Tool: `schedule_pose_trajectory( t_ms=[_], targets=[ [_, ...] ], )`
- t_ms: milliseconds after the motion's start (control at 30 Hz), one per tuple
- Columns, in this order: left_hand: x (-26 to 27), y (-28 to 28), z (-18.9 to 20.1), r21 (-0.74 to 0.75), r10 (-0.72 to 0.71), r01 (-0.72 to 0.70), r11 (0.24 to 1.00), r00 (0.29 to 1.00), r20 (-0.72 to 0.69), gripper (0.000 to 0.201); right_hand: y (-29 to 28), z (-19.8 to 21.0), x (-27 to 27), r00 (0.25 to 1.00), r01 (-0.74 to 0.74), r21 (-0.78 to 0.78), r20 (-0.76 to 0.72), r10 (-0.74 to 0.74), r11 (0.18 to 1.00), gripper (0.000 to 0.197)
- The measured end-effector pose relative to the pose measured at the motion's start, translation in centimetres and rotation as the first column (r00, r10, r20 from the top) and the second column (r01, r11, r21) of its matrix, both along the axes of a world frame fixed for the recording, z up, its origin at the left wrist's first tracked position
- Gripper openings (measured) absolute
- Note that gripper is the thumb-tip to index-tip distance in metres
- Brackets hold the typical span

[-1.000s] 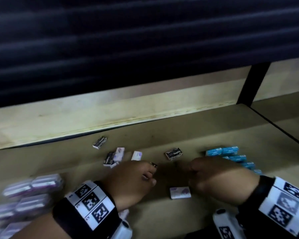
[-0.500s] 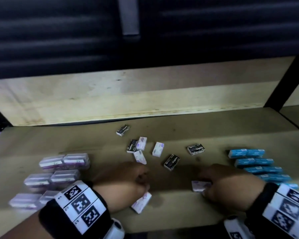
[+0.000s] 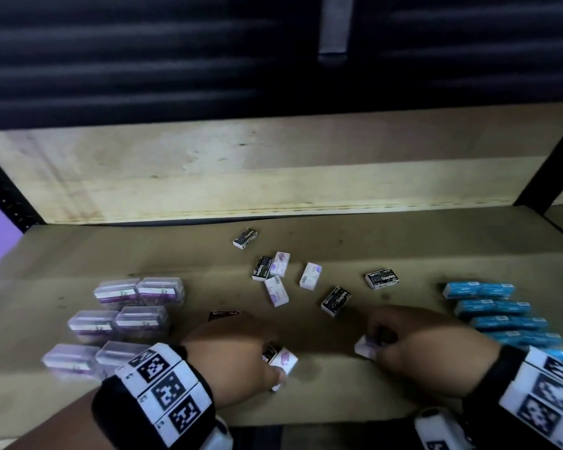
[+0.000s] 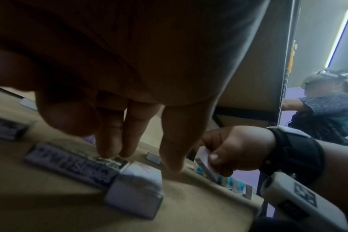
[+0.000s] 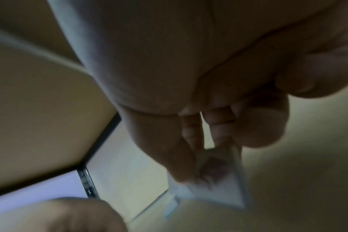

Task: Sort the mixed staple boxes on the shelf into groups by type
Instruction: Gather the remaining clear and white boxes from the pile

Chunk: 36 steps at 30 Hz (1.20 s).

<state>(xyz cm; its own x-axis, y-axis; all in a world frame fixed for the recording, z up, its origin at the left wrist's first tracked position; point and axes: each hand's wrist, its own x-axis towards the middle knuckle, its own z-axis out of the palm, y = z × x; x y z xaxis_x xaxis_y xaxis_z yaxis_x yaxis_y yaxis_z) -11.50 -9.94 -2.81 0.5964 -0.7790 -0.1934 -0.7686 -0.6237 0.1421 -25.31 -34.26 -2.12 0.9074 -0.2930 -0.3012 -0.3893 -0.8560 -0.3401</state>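
Shelf (image 3: 78, 254), sort roughly half done: clear purple-label cases (image 3: 124, 316) grouped left, blue boxes (image 3: 498, 306) stacked right, black and white boxes (image 3: 293, 277) still mixed mid-shelf; right hand (image 3: 426, 349) pinching a white box (image 3: 366, 349), left hand (image 3: 238, 355) fingertips resting, uncurled, on a black box (image 4: 73, 166).

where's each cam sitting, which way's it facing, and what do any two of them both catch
Head: worn on the head, looking forward and down at the shelf; shows both wrists, left hand and right hand.
Left wrist: looks along the left hand's fingers, which touch a black staples box; the right hand appears beyond.
Right wrist: looks along the right hand's fingers, blurred.
Shared: all three show the white box the right hand pinches.
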Motion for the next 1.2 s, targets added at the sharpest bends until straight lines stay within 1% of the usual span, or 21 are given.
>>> schedule_pose_trajectory(
  t_ms=[67, 133, 267, 333, 467, 700, 900, 1100, 1200],
  targets=[
    [-0.2, -0.2, -0.3, 0.024, -0.005, 0.004, 1.000, 0.999, 0.045, 0.054, 0.4, 0.1, 0.0, 0.999, 0.020, 0.074, 0.037, -0.023, 0.997, 0.047],
    [-0.4, -0.3, -0.6, 0.054, -0.009, 0.004, 0.999, 0.997, 0.081, 0.054, 0.6, -0.2, 0.0, 0.998, 0.026, 0.096, 0.049, -0.030, 0.995, 0.049],
    [-0.6, -0.5, -1.3, 0.123, -0.015, 0.007, 0.992, 0.998, 0.062, 0.059, 0.6, -0.8, -0.3, 0.997, 0.007, 0.103, 0.072, -0.015, 0.995, 0.047],
    [-0.6, -0.6, -1.5, 0.140, -0.014, 0.006, 0.990, 0.998, 0.058, 0.057, 0.5, -0.7, -0.3, 0.996, 0.017, 0.113, 0.088, -0.027, 0.993, 0.048],
    [-0.7, -0.6, -1.4, 0.116, -0.018, 0.014, 0.993, 0.999, 0.031, 0.052, 0.5, -0.6, -0.5, 0.993, 0.014, 0.132, 0.113, -0.029, 0.991, 0.047],
    [-1.5, -1.0, -1.1, 0.021, -0.019, 0.019, 1.000, 1.000, -0.007, 0.042, 0.7, -0.9, -0.5, 0.994, 0.003, 0.138, 0.110, -0.018, 0.990, 0.049],
    [-2.0, -1.6, -1.2, 0.015, -0.011, 0.011, 1.000, 1.000, -0.025, 0.042, 0.8, -0.9, -0.6, 0.995, -0.009, 0.121, 0.102, -0.004, 0.993, 0.042],
    [-2.1, -1.8, -1.4, 0.037, 0.010, -0.010, 0.999, 1.000, -0.013, 0.037, 0.7, -1.0, -0.7, 0.994, 0.001, 0.124, 0.110, -0.014, 0.992, 0.044],
    [-2.0, -1.6, -1.3, 0.038, 0.004, -0.003, 0.999, 1.000, -0.017, 0.039, 0.8, -0.9, -0.8, 0.993, 0.006, 0.115, 0.117, -0.019, 0.993, 0.045]
  ],
)
